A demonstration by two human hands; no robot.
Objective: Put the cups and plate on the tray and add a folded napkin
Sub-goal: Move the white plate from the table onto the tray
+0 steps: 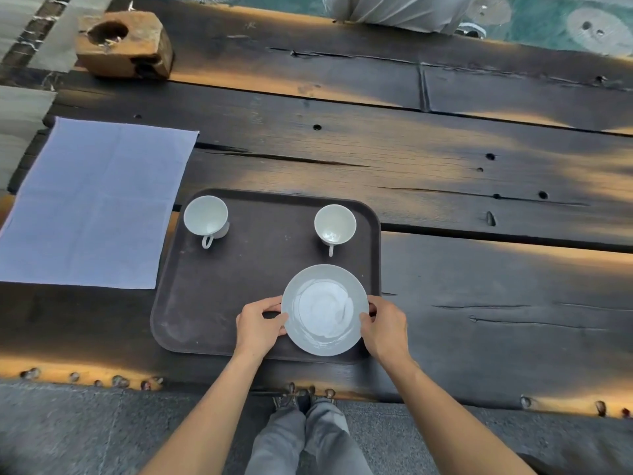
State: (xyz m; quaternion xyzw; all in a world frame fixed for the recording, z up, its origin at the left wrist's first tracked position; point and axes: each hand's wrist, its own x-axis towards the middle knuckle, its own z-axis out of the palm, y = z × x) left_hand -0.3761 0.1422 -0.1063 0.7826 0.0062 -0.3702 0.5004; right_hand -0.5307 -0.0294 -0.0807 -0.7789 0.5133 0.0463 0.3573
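Two cup handles point(207, 241) toward person

Pale grey plate point(324, 310), white cups point(205, 216), dark brown tray point(205, 303), plain lavender napkin point(92, 207), blackened wood table point(479, 303).

Dim, soft daylight is seen, with warm orange patches across the dark surface point(445, 173) and edges bent by wide-angle distortion.

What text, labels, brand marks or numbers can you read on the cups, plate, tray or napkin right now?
None: no readable text anywhere in this view.
Plate, held by both hands: plain, no mark.
Two cups: plain white, no print visible.
Tray: dark, unmarked.
Napkin: plain cloth, no label visible.
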